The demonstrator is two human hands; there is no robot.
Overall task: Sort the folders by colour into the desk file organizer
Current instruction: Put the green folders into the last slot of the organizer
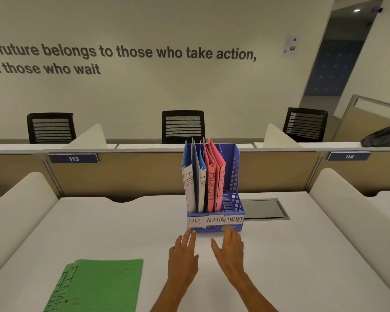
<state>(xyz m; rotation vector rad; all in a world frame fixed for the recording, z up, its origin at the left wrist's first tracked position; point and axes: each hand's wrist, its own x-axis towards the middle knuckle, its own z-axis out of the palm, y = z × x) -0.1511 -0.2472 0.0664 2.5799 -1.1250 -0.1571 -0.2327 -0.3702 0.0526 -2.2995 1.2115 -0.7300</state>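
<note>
Both my hands at the foot of the blue plastic desk file organizer

My left hand and right hand lay flat and spread on the white desk, gripping nothing; blue folders stood in HR, pink folders in ADMIN, and green card folders lay near left

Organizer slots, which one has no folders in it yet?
The FINANCE slot, rightmost in the organizer. HR holds blue folders, ADMIN holds pink folders.
</note>
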